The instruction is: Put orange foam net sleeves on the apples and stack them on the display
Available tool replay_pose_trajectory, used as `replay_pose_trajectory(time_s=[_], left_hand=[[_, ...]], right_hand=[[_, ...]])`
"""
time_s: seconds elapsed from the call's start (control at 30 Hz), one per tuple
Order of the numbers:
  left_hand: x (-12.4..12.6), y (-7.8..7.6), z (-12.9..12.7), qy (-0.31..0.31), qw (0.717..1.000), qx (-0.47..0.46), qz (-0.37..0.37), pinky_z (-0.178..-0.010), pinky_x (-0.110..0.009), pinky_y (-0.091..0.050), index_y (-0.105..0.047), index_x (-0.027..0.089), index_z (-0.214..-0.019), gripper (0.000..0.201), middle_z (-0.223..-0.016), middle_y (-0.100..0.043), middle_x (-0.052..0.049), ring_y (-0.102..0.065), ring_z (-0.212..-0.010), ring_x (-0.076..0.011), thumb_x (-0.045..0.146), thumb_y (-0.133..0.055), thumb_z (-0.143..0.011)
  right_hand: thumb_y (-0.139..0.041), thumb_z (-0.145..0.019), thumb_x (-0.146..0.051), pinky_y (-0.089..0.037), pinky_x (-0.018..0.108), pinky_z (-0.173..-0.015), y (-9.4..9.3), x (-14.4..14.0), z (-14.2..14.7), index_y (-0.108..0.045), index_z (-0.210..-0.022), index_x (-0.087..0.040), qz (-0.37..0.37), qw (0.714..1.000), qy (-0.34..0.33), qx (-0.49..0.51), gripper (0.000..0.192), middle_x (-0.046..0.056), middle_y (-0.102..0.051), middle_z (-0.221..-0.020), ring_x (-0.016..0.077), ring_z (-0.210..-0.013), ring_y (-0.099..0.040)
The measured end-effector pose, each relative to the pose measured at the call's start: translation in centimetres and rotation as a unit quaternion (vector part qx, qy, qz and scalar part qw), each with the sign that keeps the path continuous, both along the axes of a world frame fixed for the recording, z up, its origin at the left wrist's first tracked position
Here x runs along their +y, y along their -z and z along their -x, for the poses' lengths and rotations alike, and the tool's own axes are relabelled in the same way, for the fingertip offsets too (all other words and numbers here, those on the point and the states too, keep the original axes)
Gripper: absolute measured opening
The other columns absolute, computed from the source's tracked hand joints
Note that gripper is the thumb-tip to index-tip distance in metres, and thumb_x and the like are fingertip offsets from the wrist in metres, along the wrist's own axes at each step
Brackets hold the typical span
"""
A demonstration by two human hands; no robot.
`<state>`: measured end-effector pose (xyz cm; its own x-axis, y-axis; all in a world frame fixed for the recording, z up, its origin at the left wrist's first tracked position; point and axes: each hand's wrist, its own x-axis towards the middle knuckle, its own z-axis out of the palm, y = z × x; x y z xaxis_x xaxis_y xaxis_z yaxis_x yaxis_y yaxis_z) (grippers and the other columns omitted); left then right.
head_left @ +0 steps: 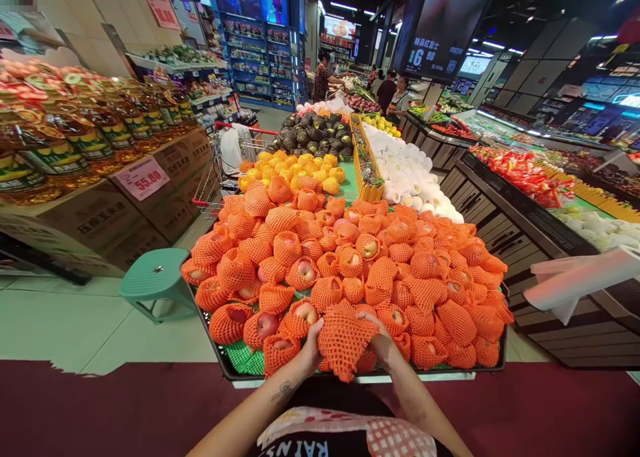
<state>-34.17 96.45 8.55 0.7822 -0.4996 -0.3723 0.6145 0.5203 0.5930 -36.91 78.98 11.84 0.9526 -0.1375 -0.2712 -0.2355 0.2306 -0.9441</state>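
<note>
Between my two hands is an apple in an orange foam net (347, 340), held over the front edge of the display. My left hand (313, 347) grips its left side, fingers mostly hidden behind the net. On the other side my right hand (383, 340) closes on it, with the thumb along the top. The net covers the fruit in it. Just beyond lies a broad heap of apples in orange foam nets (305, 270), some showing red and yellow skin. Green matting (245, 357) shows at the front left corner of the black-rimmed stand.
A green plastic stool (155, 277) stands left of the display, near a shopping cart (215, 177). Oil bottles (75, 137) sit on cartons further left. Behind the apples are yellow fruit (295, 170), dark fruit (315, 136) and white-netted fruit (405, 170). A plastic bag roll (585, 277) juts in at right.
</note>
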Motion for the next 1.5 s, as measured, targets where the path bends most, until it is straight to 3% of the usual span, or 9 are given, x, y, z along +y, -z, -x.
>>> replay_pose_trajectory(time_s=[0.17,0.3,0.43,0.57,0.73,0.87,1.2,1.33,1.5], left_hand=[[1.3,-0.8,-1.3,-0.003,0.963,-0.195,-0.186,-0.106,-0.044,-0.045,-0.068,0.02,-0.104,0.051,-0.112,-0.074,-0.01,-0.061,-0.118,-0.031,0.064,-0.056,-0.083],[1.8,-2.9,-1.6,0.058,0.842,-0.402,-0.355,-0.105,-0.049,-0.044,-0.062,0.017,-0.12,0.048,-0.123,-0.069,-0.014,-0.061,-0.116,-0.0325,0.053,-0.05,-0.091],[1.4,-4.9,-1.3,0.111,0.753,-0.489,-0.427,-0.101,-0.051,-0.046,-0.056,0.018,-0.13,0.053,-0.129,-0.065,-0.016,-0.062,-0.114,-0.0356,0.049,-0.061,-0.087],[0.7,-5.7,-1.1,0.079,0.805,-0.457,-0.371,-0.108,-0.045,-0.043,-0.051,0.02,-0.135,0.059,-0.138,-0.06,-0.015,-0.058,-0.125,-0.034,0.047,-0.07,-0.086],[0.0,-6.3,-1.7,0.033,0.886,-0.392,-0.246,-0.117,-0.039,-0.033,-0.062,0.023,-0.116,0.03,-0.137,-0.06,-0.01,-0.049,-0.134,-0.0288,0.04,-0.067,-0.091],[-0.4,-6.6,-2.4,0.034,0.911,-0.349,-0.217,-0.106,-0.032,-0.039,-0.063,0.022,-0.101,0.022,-0.116,-0.065,-0.006,-0.056,-0.116,-0.0252,0.042,-0.066,-0.092],[-0.4,-4.7,-3.4,-0.144,0.84,-0.352,-0.388,-0.068,-0.026,-0.036,-0.066,0.021,-0.077,0.022,-0.069,-0.061,0.002,-0.051,-0.064,-0.0162,0.037,-0.081,-0.078],[-0.3,-3.9,-4.4,-0.101,0.846,-0.323,-0.412,-0.059,-0.025,-0.029,-0.067,0.022,-0.073,0.027,-0.051,-0.048,0.007,-0.039,-0.051,-0.0139,0.042,-0.085,-0.072],[0.8,-3.5,-4.6,-0.05,0.847,-0.395,-0.353,-0.088,-0.034,-0.046,-0.074,0.023,-0.107,0.033,-0.093,-0.071,-0.006,-0.063,-0.088,-0.0247,0.05,-0.067,-0.089]], right_hand=[[-0.068,-0.082,-0.068,-0.042,0.045,-0.114,-1.4,-0.6,2.0,-0.068,-0.121,-0.03,-0.002,0.997,-0.041,-0.058,0.055,0.007,-0.07,-0.127,0.0264,-0.121,-0.063],[-0.094,-0.058,-0.052,-0.04,0.051,-0.117,-1.4,0.8,3.0,-0.05,-0.146,-0.033,-0.087,0.98,-0.166,-0.067,0.1,0.009,-0.061,-0.145,0.0315,-0.134,-0.057],[-0.095,-0.06,-0.043,-0.039,0.051,-0.119,0.0,1.8,3.0,-0.041,-0.152,-0.032,-0.073,0.99,-0.081,-0.086,0.108,0.01,-0.06,-0.145,0.0315,-0.135,-0.057],[-0.093,-0.063,-0.049,-0.035,0.049,-0.122,0.4,1.4,3.0,-0.039,-0.153,-0.035,-0.079,0.991,-0.033,-0.099,0.105,0.008,-0.053,-0.154,0.0306,-0.142,-0.05],[-0.066,-0.063,-0.089,-0.045,0.051,-0.114,-1.5,1.1,2.0,-0.053,-0.143,-0.034,-0.165,0.985,0.017,-0.056,0.098,0.01,-0.065,-0.142,0.0344,-0.138,-0.053],[-0.069,-0.067,-0.082,-0.049,0.052,-0.109,-1.4,1.2,1.3,-0.069,-0.122,-0.029,-0.188,0.982,0.034,0.009,0.075,0.01,-0.074,-0.126,0.0339,-0.133,-0.058],[-0.08,-0.066,-0.065,-0.06,0.053,-0.09,1.6,1.8,1.4,-0.075,-0.098,-0.024,-0.268,0.956,-0.002,0.117,0.052,0.011,-0.081,-0.104,0.0345,-0.113,-0.071],[-0.075,-0.071,-0.069,-0.06,0.054,-0.088,1.3,1.6,1.5,-0.075,-0.107,-0.029,-0.279,0.952,0.032,0.119,0.054,0.008,-0.08,-0.111,0.0337,-0.114,-0.071],[-0.075,-0.072,-0.066,-0.059,0.052,-0.095,1.4,1.3,0.8,-0.078,-0.103,-0.029,-0.27,0.957,0.068,0.085,0.048,0.005,-0.079,-0.117,0.0325,-0.114,-0.071]])
